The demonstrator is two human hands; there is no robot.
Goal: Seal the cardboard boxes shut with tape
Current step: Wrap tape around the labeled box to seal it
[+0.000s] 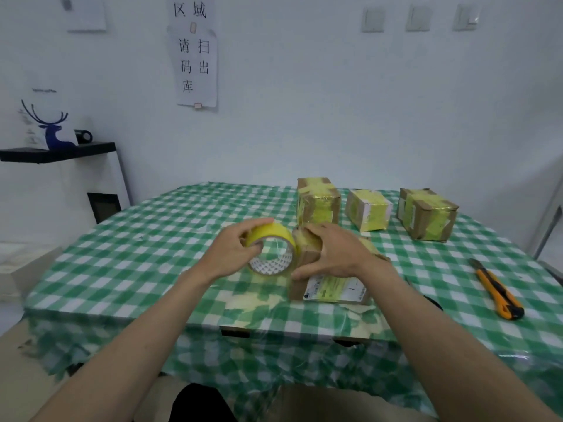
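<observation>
Left hand point(233, 254) gripping yellow tape roll point(272, 247), fingers curled over the top of the roll, thumb hooked into the core. Roll held on edge, just above the green-checked tablecloth point(146, 248), touching the left end of the cardboard box point(329, 269) being worked on. Clear strip of tape visible running from roll down toward the box's near-left corner; exact attachment point too blurred to tell.

Right hand point(335, 254) flat on top of that box, fingers spread and straight, pressing down, thumb along the near side. Box lying centre of table, near front edge, white shipping label point(335, 289) on its near face, yellow tape patches on top.

Three more boxes in a row at the back right, apart from each other, all already wrapped in yellow tape: tall box point(318, 202) just behind the right hand, small box point(368, 213) in the middle, wide box point(426, 213) furthest right.

Orange utility knife point(498, 289) on cloth at the right, well apart from the boxes. Tape scraps stuck to the cloth along the table's front edge.

Background: paper sign point(196, 56) with Chinese characters on wall, blue deer figurine point(53, 129) on black shelf at left.
</observation>
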